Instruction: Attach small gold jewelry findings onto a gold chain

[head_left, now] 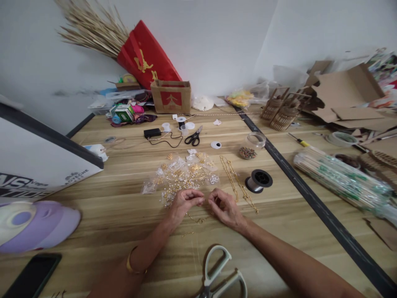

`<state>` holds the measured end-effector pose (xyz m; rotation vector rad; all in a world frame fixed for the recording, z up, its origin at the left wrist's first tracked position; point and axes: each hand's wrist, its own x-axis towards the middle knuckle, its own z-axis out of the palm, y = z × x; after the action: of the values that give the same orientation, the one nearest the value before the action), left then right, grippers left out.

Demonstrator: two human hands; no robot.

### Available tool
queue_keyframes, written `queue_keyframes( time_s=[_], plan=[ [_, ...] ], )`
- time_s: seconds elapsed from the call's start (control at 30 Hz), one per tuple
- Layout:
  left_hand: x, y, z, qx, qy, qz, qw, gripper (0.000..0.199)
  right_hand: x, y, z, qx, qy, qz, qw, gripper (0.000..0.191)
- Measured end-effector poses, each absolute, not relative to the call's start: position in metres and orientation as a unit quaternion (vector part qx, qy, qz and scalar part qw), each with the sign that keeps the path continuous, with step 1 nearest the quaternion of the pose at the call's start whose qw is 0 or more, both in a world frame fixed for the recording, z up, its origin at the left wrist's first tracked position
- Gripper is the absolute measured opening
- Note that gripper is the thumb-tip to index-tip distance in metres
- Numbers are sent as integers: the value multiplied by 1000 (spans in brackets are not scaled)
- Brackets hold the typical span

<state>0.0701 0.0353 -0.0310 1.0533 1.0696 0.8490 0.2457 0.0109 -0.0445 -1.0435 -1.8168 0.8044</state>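
Observation:
My left hand [186, 203] is pinched, thumb against fingertips, just in front of a pile of small gold and clear beads [182, 178]. Facing it, my right hand [226, 207] has its thumb and index finger pressed together. The fingertips of both hands nearly meet; whatever is between them is too small to make out. Below them a thin gold chain [199, 220] curves from one hand towards the other, its ends hidden by the hands. A short bit of gold chain [187, 234] lies nearer to me. Longer gold chains [231, 176] lie beyond my right hand.
A wire spool [259, 181] and a bead jar [248, 152] stand to the right. Large pale-handled scissors [217, 269] lie close in front of me; black-handled scissors [193, 138] lie farther back. A phone [32, 275] and a white box [43, 157] are left, wrapped sticks [341, 178] right.

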Motion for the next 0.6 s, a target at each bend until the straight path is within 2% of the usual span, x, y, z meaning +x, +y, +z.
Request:
queue_keyframes(
  time_s=[0.23,0.6],
  plan=[
    [70,36,-32,462,470,374,652,18,245,10,-44,-405,-727,306,463,11],
    [70,36,-35,452,467,385,655,19,246,10,-48,-403,-737,294,456,10]
  ],
)
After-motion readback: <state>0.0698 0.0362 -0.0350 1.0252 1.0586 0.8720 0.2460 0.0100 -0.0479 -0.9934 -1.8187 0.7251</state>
